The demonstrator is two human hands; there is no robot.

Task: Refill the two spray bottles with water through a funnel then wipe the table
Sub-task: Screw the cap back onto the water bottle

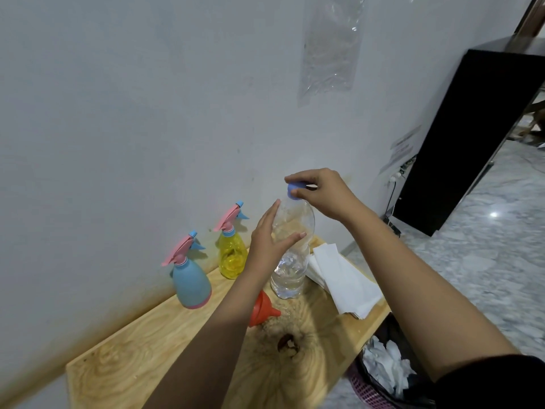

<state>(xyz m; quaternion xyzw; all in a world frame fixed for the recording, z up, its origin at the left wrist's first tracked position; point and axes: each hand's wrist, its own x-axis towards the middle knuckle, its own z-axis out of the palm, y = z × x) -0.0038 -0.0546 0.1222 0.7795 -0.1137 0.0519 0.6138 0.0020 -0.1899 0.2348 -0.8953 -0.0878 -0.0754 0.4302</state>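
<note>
both hands are on the clear water bottle, which stands upright on the wooden surface toward its far edge: the left hand wraps loosely round the bottle's shoulder with fingers spread, steadying rather than squeezing, and the right hand pinches the blue cap from above, fingertips closed on it. the bottle looks thin-walled and only partly full, so it will likely dent under a hard grip and slosh when tipped; holding it at the ribbed lower body, where the water sits, seems safer for pouring. the red funnel lies on its side just in front of the bottle, light and rigid, easiest lifted by its rim. the blue spray bottle and the yellow spray bottle stand near the wall edge, both with pink trigger heads on, so nothing is refilled yet. white tissues lie at the surface's right end, soft and absorbent, ready for wiping. a bin with crumpled paper sits below the right edge.
</note>
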